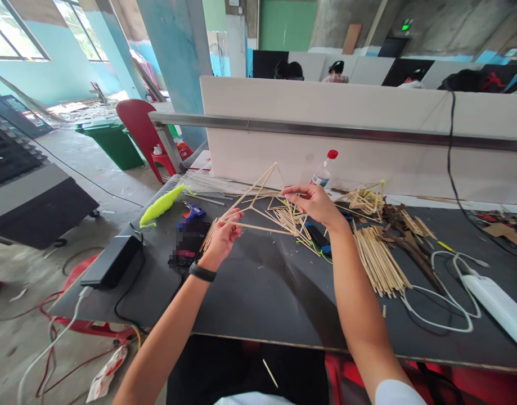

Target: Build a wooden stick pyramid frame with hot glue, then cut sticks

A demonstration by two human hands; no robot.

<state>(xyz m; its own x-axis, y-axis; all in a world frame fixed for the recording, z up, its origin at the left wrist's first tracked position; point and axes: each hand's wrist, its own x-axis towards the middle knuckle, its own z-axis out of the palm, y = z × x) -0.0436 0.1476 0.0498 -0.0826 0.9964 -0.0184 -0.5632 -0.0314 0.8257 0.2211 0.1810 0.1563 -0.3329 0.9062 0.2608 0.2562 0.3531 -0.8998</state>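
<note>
A pyramid-like frame of thin wooden sticks [266,228] is held up over the dark tabletop, its peak pointing upward. My left hand [224,239], with a black band at the wrist, is closed on the frame's left corner. On the frame's right side, my right hand [319,205] has thumb and fingers pinched at an upright stick; whether it grips a separate small piece I cannot make out. Beyond and below the right hand lie more stick frames [288,216], partly hidden. A blue glue gun [193,211] rests left of the frame.
Loose sticks [380,261] lie right of my right forearm, near a white power strip [498,306] with its cable. A red-capped bottle [323,169] stands by the white partition [258,101]. A black box [112,261] and a bright yellow-green item [163,205] are at left.
</note>
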